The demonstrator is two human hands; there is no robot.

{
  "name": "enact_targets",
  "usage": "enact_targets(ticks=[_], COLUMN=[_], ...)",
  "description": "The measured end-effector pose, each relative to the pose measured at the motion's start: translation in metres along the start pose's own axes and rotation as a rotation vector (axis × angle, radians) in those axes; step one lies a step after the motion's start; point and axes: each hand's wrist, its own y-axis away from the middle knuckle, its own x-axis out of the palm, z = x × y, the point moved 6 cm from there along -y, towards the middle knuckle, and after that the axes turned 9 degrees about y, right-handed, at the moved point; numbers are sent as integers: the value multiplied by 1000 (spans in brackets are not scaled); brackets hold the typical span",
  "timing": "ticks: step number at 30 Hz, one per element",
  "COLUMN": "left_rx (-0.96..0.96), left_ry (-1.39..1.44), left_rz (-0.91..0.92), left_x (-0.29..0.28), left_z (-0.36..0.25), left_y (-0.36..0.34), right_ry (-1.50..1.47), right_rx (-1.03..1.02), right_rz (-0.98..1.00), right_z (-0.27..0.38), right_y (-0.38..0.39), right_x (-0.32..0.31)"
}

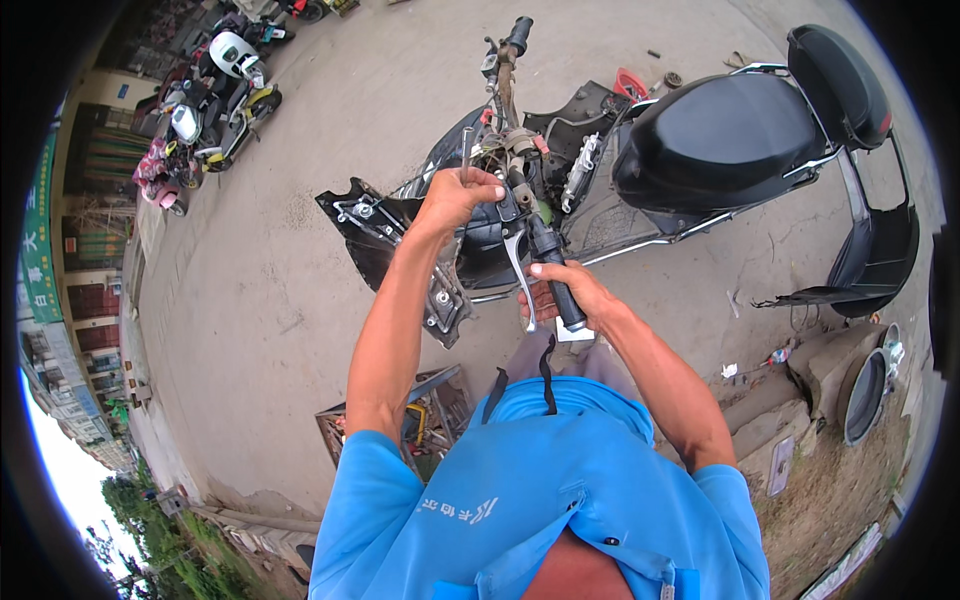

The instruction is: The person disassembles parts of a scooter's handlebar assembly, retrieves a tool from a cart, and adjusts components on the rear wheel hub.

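Observation:
A partly stripped scooter stands in front of me, its bare handlebar (522, 165) running away from my body. My left hand (462, 200) is closed at the near side of the handlebar, thumb by a small black box (508, 207) at the lever's base. From its fingers sticks up a thin metal tool (467, 145) whose working end I cannot make out. My right hand (578, 293) is wrapped round the black handlebar grip (548, 242), its fingers reaching toward the silver brake lever (516, 262). A detached dark body panel with headlamp fittings (362, 212) leans left of the scooter's front.
The black scooter seat (715, 135) and backrest (835, 85) extend to the right. Left of my legs lies a tool box (440, 390). A black rear panel (860, 270) and a metal basin (862, 398) are at the right. Several parked scooters (225, 110) stand far left.

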Motion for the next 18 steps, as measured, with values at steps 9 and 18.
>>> enact_targets(ticks=[9, 18], left_rx=[219, 35], left_ry=[107, 39], left_rz=[-157, -139], left_x=[-7, 3], left_z=[26, 20], left_y=[-3, 5], right_ry=[-163, -70], right_rx=[50, 30], right_rz=[123, 57], right_z=[-10, -5], right_y=[-2, 3], right_x=[4, 3])
